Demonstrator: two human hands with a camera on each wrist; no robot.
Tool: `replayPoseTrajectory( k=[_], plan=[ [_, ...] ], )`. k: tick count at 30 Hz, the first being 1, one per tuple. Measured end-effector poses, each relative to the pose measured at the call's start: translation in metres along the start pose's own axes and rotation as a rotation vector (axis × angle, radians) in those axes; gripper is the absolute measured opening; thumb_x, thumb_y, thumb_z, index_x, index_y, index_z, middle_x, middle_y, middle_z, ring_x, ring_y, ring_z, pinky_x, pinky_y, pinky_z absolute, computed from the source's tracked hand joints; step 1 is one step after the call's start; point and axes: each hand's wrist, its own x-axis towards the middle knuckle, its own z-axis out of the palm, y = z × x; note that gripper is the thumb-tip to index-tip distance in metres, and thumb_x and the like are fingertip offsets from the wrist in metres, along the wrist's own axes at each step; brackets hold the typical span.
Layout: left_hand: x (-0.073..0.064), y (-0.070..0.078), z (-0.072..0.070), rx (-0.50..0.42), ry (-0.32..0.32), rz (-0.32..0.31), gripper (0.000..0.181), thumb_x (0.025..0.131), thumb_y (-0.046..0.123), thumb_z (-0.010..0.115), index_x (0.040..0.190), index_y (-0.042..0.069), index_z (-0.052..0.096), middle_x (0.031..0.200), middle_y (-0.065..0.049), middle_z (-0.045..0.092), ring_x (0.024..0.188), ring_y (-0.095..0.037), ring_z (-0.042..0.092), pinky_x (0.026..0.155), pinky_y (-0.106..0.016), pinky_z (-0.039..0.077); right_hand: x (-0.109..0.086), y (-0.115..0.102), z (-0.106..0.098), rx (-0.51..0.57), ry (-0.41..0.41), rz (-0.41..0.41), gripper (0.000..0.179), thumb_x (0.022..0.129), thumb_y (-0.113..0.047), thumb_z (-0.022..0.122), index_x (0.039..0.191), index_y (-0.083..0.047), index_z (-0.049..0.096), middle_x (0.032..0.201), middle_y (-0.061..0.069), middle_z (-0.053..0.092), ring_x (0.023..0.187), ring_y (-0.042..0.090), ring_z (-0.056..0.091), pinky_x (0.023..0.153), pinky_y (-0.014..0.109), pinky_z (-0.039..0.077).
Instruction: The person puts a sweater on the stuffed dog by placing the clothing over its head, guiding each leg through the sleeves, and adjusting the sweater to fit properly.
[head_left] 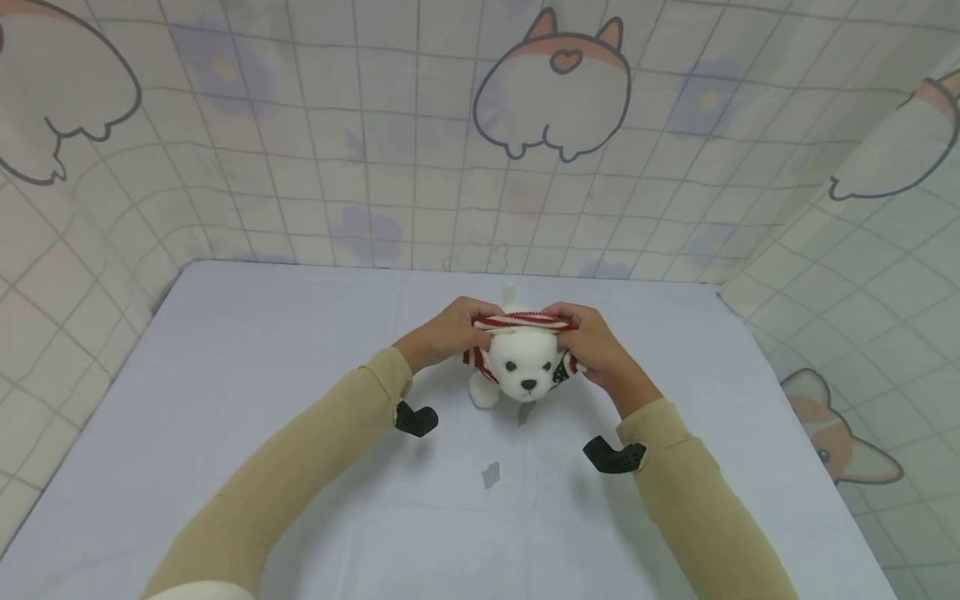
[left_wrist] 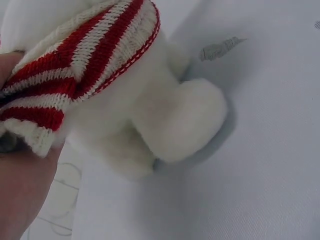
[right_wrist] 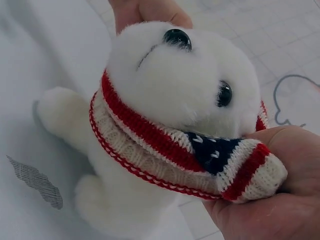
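Note:
A white plush dog (head_left: 525, 362) stands on the table, its face toward me. Around its neck and behind its head runs a small knitted sweater (head_left: 521, 320) with red and white stripes. My left hand (head_left: 450, 332) grips the knit at one side of the head, and my right hand (head_left: 596, 342) grips it at the other. In the left wrist view a striped sleeve (left_wrist: 40, 105) lies over the left hand (left_wrist: 25, 185), beside the white paws (left_wrist: 185, 120). The right wrist view shows a navy patch (right_wrist: 212, 150) near a short sleeve (right_wrist: 255, 172) lying against the right palm.
A pale cloth covers the table (head_left: 300, 333), with grey printed marks (head_left: 491, 475) in front of the dog. Grid-patterned curtains (head_left: 420, 167) with cartoon animals hang behind and at both sides. Black wrist mounts (head_left: 615, 456) jut from the beige sleeves (head_left: 697, 500).

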Motion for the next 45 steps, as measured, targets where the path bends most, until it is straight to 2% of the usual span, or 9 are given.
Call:
replayPoseTrajectory(
  k=[9, 15, 19, 25, 29, 36, 38, 41, 45],
  plan=[
    [0.005, -0.007, -0.002, -0.038, 0.019, -0.06, 0.042, 0.076, -0.004, 0.058, 0.113, 0.012, 0.068, 0.11, -0.005, 0.066, 0.092, -0.019, 0.056, 0.077, -0.031, 0.052, 0.008, 0.003, -0.001, 0.04, -0.052, 0.029, 0.05, 0.075, 0.017, 0.045, 0.119, -0.001, 0.058, 0.105, 0.0, 0.063, 0.093, 0.017, 0.059, 0.073, 0.029, 0.054],
    [0.01, -0.013, -0.006, -0.093, 0.01, -0.074, 0.042, 0.079, -0.005, 0.055, 0.116, 0.012, 0.063, 0.112, -0.005, 0.063, 0.093, -0.019, 0.054, 0.076, -0.03, 0.052, 0.013, 0.005, -0.002, 0.059, -0.071, 0.084, 0.048, 0.076, 0.013, 0.045, 0.118, -0.01, 0.054, 0.115, 0.003, 0.056, 0.096, 0.02, 0.053, 0.069, 0.031, 0.053],
    [0.012, -0.014, -0.007, -0.136, -0.014, -0.078, 0.046, 0.08, -0.008, 0.051, 0.121, 0.012, 0.058, 0.12, -0.005, 0.06, 0.098, -0.019, 0.053, 0.079, -0.029, 0.051, 0.015, 0.008, -0.003, 0.071, -0.099, 0.123, 0.047, 0.08, 0.009, 0.044, 0.119, -0.015, 0.053, 0.119, 0.004, 0.052, 0.094, 0.02, 0.053, 0.066, 0.031, 0.052],
    [0.013, -0.016, -0.007, -0.166, -0.009, -0.088, 0.049, 0.082, -0.009, 0.048, 0.126, 0.011, 0.056, 0.126, -0.007, 0.057, 0.103, -0.019, 0.052, 0.082, -0.028, 0.05, 0.022, 0.013, -0.005, 0.069, -0.146, 0.106, 0.048, 0.081, 0.008, 0.044, 0.124, -0.011, 0.054, 0.118, 0.004, 0.055, 0.095, 0.016, 0.055, 0.07, 0.03, 0.054],
    [0.014, -0.022, -0.006, -0.195, 0.004, -0.101, 0.048, 0.083, -0.01, 0.048, 0.126, 0.01, 0.057, 0.125, -0.007, 0.057, 0.102, -0.018, 0.052, 0.08, -0.027, 0.051, 0.027, 0.017, -0.004, 0.04, -0.139, 0.108, 0.047, 0.082, 0.008, 0.044, 0.125, -0.008, 0.055, 0.117, 0.003, 0.057, 0.097, 0.015, 0.055, 0.072, 0.029, 0.054],
    [0.016, -0.025, -0.007, -0.264, -0.012, -0.128, 0.05, 0.085, -0.011, 0.046, 0.132, 0.005, 0.053, 0.129, -0.01, 0.056, 0.101, -0.016, 0.055, 0.079, -0.025, 0.053, 0.028, 0.015, -0.003, -0.007, -0.117, 0.136, 0.039, 0.086, 0.003, 0.047, 0.123, -0.004, 0.057, 0.112, 0.003, 0.06, 0.099, 0.015, 0.053, 0.076, 0.027, 0.052],
    [0.016, -0.024, -0.008, -0.261, -0.005, -0.127, 0.05, 0.085, -0.011, 0.046, 0.131, 0.006, 0.054, 0.129, -0.009, 0.056, 0.1, -0.016, 0.055, 0.08, -0.026, 0.053, 0.028, 0.014, -0.003, -0.005, -0.119, 0.139, 0.038, 0.088, 0.002, 0.046, 0.125, -0.004, 0.057, 0.115, 0.005, 0.06, 0.101, 0.016, 0.053, 0.077, 0.028, 0.052],
    [0.014, -0.02, -0.009, -0.193, 0.016, -0.099, 0.047, 0.086, -0.009, 0.046, 0.127, 0.009, 0.056, 0.126, -0.009, 0.058, 0.1, -0.018, 0.055, 0.08, -0.028, 0.052, 0.028, 0.012, -0.001, 0.008, -0.103, 0.133, 0.036, 0.092, -0.001, 0.046, 0.126, -0.005, 0.055, 0.122, 0.008, 0.057, 0.105, 0.018, 0.052, 0.079, 0.029, 0.052],
    [0.01, -0.016, -0.013, -0.05, 0.13, -0.121, 0.028, 0.089, 0.003, 0.053, 0.114, 0.013, 0.06, 0.112, -0.007, 0.057, 0.096, -0.021, 0.051, 0.075, -0.028, 0.049, 0.025, 0.003, 0.001, -0.078, -0.06, 0.081, 0.03, 0.095, -0.009, 0.047, 0.123, -0.007, 0.056, 0.126, 0.012, 0.056, 0.107, 0.022, 0.051, 0.081, 0.03, 0.05]
  ],
)
